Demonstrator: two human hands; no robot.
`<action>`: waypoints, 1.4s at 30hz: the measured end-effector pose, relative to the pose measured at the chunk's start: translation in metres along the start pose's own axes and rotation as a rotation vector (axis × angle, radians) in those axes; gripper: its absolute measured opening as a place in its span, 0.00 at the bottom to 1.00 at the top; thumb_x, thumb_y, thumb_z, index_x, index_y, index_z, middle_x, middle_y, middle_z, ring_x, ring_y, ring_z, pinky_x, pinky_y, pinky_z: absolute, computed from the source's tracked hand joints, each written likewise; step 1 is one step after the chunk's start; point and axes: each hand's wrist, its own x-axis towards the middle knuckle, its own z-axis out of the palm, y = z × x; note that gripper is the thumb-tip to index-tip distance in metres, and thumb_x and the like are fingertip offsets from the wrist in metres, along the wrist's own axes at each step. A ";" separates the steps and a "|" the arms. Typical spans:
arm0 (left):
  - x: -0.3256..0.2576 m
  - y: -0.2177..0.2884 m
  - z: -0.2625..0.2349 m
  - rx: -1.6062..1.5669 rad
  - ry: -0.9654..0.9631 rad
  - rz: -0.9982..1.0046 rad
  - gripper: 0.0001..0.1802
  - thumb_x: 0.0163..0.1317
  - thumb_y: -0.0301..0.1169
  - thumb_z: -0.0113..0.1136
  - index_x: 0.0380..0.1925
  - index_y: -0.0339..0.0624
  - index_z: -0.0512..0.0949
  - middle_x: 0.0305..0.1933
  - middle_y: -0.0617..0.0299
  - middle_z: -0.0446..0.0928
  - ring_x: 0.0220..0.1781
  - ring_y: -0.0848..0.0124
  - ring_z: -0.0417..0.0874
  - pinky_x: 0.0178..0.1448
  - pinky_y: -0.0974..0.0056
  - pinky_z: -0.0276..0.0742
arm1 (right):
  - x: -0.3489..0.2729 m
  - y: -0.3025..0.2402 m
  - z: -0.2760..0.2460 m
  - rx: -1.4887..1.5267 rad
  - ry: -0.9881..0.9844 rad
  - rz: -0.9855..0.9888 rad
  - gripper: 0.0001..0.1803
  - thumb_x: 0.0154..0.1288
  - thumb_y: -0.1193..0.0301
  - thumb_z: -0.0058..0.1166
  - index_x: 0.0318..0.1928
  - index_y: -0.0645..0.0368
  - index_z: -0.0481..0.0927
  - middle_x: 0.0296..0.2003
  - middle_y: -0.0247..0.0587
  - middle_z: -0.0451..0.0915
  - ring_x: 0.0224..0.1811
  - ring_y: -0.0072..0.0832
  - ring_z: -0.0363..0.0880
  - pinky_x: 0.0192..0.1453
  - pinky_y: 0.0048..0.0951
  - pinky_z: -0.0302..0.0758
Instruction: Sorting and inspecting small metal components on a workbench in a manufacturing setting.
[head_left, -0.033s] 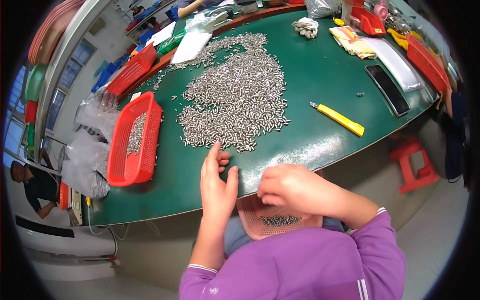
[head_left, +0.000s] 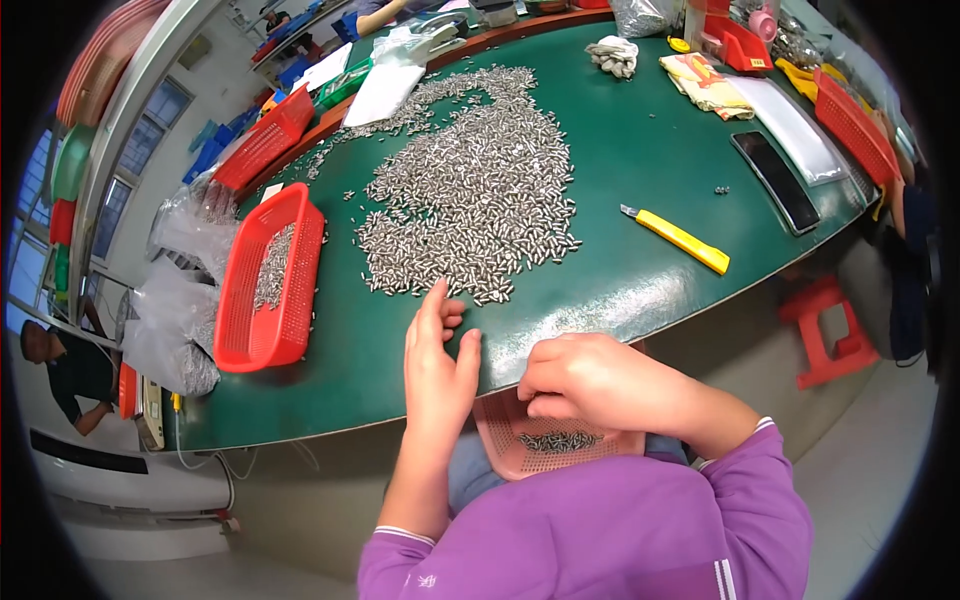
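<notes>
A broad pile of small silvery metal pins (head_left: pixel 470 190) lies spread over the green tabletop (head_left: pixel 620 130). At its near edge is my left hand (head_left: pixel 440 365), open, thumb apart from the fingers, its fingertips by the closest pins. My right hand (head_left: pixel 590 378) is curled at the table's front edge, above a pink perforated basket (head_left: pixel 497 440) on my lap. Its fingers are bent together, and whatever they hold is hidden. More metal pins (head_left: pixel 560 441) lie in the bottom of that basket, partly covered from view by my right hand.
Left of the pile stands a red basket (head_left: pixel 232 335) with some pins inside, beside clear plastic bags (head_left: pixel 170 320). To the right lie a yellow utility knife (head_left: pixel 682 243) and a black phone (head_left: pixel 775 180). White gloves (head_left: pixel 612 57) rest farther back. A red stool (head_left: pixel 830 335) stands on the floor.
My left hand has shifted very slightly right and forward. My right hand has moved down a touch. Nothing else differs visibly.
</notes>
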 end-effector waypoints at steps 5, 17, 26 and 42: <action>0.016 0.002 0.016 0.050 -0.052 0.053 0.36 0.59 0.17 0.66 0.69 0.37 0.68 0.47 0.57 0.81 0.47 0.68 0.80 0.55 0.64 0.78 | 0.028 0.019 -0.005 -0.155 0.423 0.109 0.08 0.61 0.74 0.62 0.40 0.60 0.82 0.36 0.45 0.80 0.42 0.48 0.81 0.48 0.45 0.78; 0.009 0.005 0.022 -0.111 -0.049 0.037 0.35 0.59 0.16 0.65 0.69 0.39 0.70 0.44 0.63 0.81 0.43 0.75 0.79 0.52 0.68 0.77 | 0.030 0.034 -0.005 -0.152 0.398 0.133 0.07 0.59 0.76 0.62 0.39 0.60 0.82 0.36 0.45 0.81 0.42 0.46 0.81 0.48 0.45 0.78; 0.010 0.005 0.019 -0.118 -0.077 0.083 0.34 0.58 0.16 0.66 0.67 0.40 0.72 0.40 0.65 0.82 0.42 0.76 0.79 0.51 0.69 0.75 | 0.034 0.031 -0.002 -0.181 0.399 0.153 0.08 0.59 0.74 0.63 0.40 0.60 0.82 0.36 0.45 0.81 0.42 0.46 0.81 0.48 0.45 0.78; 0.012 0.011 0.021 -0.081 -0.122 0.088 0.33 0.57 0.15 0.64 0.65 0.41 0.74 0.44 0.65 0.83 0.43 0.76 0.78 0.50 0.69 0.75 | 0.025 0.025 0.000 -0.166 0.412 0.149 0.09 0.60 0.75 0.63 0.41 0.59 0.81 0.37 0.44 0.78 0.41 0.47 0.79 0.47 0.45 0.76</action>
